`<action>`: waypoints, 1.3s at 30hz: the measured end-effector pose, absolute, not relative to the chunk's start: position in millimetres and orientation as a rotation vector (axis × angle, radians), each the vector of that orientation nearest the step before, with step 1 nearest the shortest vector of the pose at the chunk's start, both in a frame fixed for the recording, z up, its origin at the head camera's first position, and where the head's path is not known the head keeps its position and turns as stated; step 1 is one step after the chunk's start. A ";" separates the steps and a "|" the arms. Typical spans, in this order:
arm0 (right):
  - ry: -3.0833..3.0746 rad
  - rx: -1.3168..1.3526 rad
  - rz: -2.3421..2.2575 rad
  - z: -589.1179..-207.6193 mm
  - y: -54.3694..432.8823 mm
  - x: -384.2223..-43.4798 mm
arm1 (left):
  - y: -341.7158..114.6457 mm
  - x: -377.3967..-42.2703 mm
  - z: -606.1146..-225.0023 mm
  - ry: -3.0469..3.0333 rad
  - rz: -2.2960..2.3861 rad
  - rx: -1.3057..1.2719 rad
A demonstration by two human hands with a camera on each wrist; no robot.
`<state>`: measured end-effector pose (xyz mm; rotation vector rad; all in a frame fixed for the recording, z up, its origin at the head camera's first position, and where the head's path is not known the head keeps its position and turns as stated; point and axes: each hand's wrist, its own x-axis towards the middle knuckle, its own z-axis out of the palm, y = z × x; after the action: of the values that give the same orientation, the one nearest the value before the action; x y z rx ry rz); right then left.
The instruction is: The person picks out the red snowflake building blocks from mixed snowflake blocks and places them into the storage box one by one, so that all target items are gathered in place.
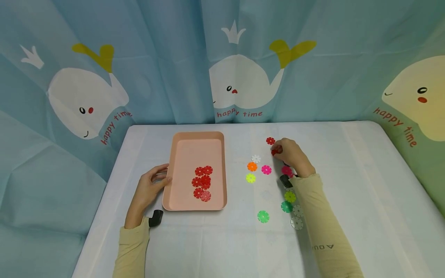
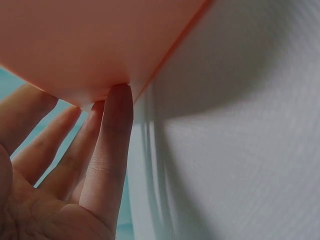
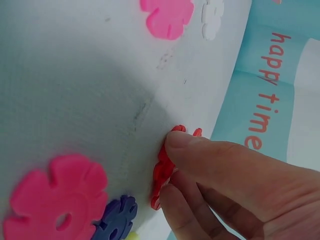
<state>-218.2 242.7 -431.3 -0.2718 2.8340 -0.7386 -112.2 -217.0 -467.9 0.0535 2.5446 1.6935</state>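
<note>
My right hand [image 1: 292,154] pinches a red snowflake disc [image 3: 164,167] on edge between thumb and fingers, close over the table; part of the disc is hidden by the fingers. Just beyond it lies another red disc [image 1: 270,141]. At the left side of the pink tray [image 1: 199,137], my left hand [image 1: 149,188] holds the edge: the thumb overlaps the rim, and a fingertip touches the outer wall in the left wrist view. Several red discs [image 1: 199,171] lie grouped in the tray's lower right part, along with one lighter, pinkish disc [image 1: 206,196].
Between tray and right arm are loose white [image 1: 255,158], orange [image 1: 252,166], pink [image 1: 266,170] and yellow discs [image 1: 250,178]. A green disc [image 1: 263,216] lies nearer the front. More discs sit beside the right sleeve, including a dark blue one [image 3: 117,217]. A curtain [image 1: 156,77] hangs behind the table.
</note>
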 end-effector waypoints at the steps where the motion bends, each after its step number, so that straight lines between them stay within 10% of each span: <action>1: 2.833 -0.278 -0.746 -431.4 243.5 -218.1 | -216.8 -112.3 -468.0 2.542 1.694 0.050; 39: 2.783 -0.223 -0.721 -426.4 246.7 -219.3 | -215.8 -112.3 -467.8 2.543 1.699 0.036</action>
<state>-219.3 246.7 -426.4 -0.2231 2.7828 -0.7213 -112.3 -215.8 -467.8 0.0361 2.5426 1.6990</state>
